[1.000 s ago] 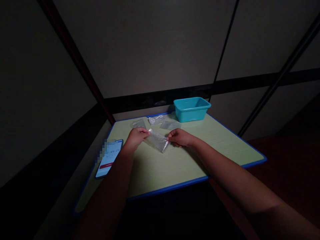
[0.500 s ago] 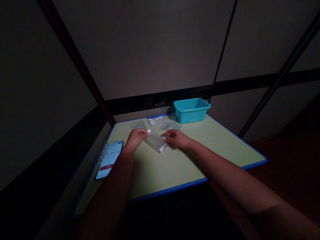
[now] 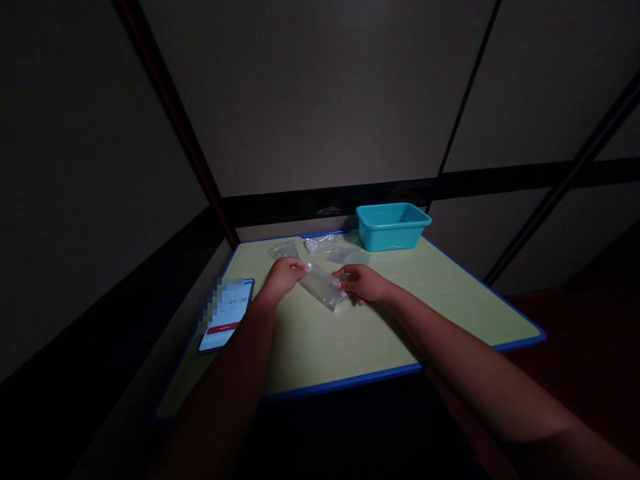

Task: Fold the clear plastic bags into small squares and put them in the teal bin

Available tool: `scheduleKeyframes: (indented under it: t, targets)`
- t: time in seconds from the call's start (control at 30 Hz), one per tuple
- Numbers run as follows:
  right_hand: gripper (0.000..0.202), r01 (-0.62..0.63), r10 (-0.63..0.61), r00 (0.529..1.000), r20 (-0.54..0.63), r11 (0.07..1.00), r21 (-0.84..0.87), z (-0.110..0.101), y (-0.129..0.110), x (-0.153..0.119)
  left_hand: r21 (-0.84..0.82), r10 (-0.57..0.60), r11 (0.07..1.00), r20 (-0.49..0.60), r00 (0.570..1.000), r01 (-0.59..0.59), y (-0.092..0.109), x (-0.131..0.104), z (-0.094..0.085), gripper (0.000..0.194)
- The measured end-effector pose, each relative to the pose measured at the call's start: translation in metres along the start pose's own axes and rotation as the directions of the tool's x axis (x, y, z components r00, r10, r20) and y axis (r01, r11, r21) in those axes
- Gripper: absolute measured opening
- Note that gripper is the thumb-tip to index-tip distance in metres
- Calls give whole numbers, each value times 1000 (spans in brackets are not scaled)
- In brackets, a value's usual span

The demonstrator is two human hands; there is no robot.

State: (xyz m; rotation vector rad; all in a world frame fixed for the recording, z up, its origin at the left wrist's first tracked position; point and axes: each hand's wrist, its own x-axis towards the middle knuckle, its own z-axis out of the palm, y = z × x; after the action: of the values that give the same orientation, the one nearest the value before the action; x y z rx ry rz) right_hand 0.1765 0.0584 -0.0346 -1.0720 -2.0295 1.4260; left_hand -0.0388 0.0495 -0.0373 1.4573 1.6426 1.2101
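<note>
A clear plastic bag is stretched at a slant between my two hands, just over the table. My left hand pinches its far left corner between thumb and fingers. At its right side, my right hand grips the edge, thumb and forefinger together. Behind it lie more clear plastic: a flat bag on the left, a crumpled bundle in the middle and a flat bag on the right. Whether anything is inside the held bag I cannot tell.
A turquoise plastic basket stands at the back right of the pale table, which has a blue edge. On the left lies a phone with a lit screen, close to my left forearm. Dark panelled walls rise behind the table.
The view has shifted slightly, so everything sits a little further right. Both hands still hold the bag in nearly the same pose.
</note>
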Motion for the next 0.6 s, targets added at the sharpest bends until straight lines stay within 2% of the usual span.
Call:
scheduleKeyframes:
  t: [0.1,0.37,0.6]
  targets:
    - [24,13,-14,1000,-15,998,-68,-2,3,2,-3,10,1000,30,999,-10,-2,0,4,5]
    - [25,73,-86,988,-128,991,-109,-4,11,9,14,14,1000,96,995,-15,2,-5,10,4]
    - [27,127,-127,988,-85,992,-13,-5,14,11,74,7,997,56,998,-11,6,-7,6,6]
